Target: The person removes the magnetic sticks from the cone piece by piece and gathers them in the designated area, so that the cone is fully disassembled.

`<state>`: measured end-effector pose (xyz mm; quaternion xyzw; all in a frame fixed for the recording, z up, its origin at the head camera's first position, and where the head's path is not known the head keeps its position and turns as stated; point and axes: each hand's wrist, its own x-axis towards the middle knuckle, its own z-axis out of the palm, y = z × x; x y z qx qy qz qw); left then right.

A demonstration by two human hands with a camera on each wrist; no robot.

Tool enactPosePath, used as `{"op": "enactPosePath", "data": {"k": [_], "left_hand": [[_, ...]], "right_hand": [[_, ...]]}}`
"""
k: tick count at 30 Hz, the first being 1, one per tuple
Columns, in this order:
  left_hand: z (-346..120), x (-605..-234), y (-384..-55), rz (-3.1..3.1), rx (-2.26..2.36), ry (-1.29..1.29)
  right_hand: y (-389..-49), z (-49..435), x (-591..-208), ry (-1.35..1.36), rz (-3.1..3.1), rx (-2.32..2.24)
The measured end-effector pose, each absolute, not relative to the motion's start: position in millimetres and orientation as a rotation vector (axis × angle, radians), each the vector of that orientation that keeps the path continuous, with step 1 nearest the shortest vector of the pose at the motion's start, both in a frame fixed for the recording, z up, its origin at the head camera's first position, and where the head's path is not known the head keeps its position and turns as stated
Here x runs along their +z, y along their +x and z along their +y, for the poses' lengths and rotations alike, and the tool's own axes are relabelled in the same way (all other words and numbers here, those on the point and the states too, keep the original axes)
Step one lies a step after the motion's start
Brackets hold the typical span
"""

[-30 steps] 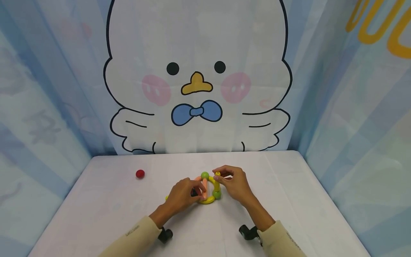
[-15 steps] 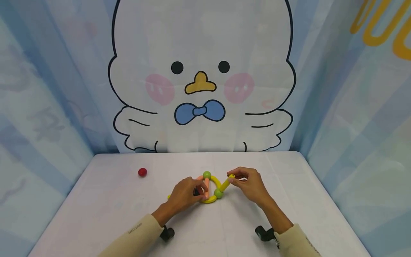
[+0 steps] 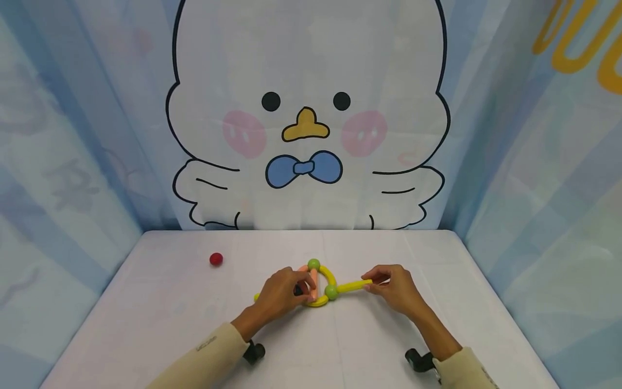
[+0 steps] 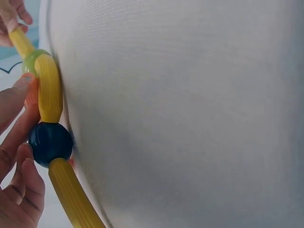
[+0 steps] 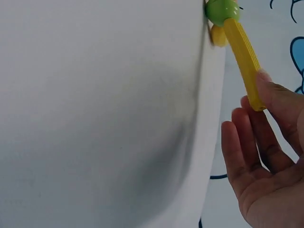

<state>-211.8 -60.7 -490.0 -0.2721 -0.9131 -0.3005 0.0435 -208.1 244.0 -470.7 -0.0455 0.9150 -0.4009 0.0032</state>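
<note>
Where the held yellow rod (image 5: pixel 243 61) meets the near green ball (image 3: pixel 331 292): its inner end sits against the ball, and its length points out to the person's right.
Right hand (image 3: pixel 396 283): thumb and forefinger pinch the rod's outer end; the other fingers are off it.
Left hand (image 3: pixel 278 292): fingertips pinch the salmon rod (image 4: pixel 32 90) and touch the dark blue ball (image 4: pixel 51 144).
Toy frame (image 3: pixel 330 275): at the middle of the white table (image 3: pixel 160 302), partly covered by those fingers.
Handling the joint: it seems best to brace the frame and swing the rod gently about the ball, since a straight outward pull would probably part the two.
Balls: four in sight; near green ball, far green ball (image 3: pixel 313 264), dark blue ball, and a red ball (image 3: pixel 216 259) well apart on the left.
Yellow rods: four; the held one, two curved rods (image 4: pixel 50 92) and a lower rod (image 4: pixel 73 192) beyond the dark blue ball.
Salmon rods: at least two; a sure count is hidden.
</note>
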Motion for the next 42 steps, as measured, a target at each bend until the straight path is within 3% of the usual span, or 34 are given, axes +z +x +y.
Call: {"op": "enactPosePath", "data": {"k": [21,29,42], "left_hand": [[-61,-488,-211,-2.788,-0.956,-0.804],[-87,-476,-208,-2.857,-0.966,-0.679],[-123,-485,-208,-3.02,-0.848,-0.537]], "right_hand": [[-214,236,-484,-0.134,2.913,-0.995],[-213,224,-481,-0.202,2.972,-1.027],[-212,174,-473,-0.419,2.921,-1.292]]}}
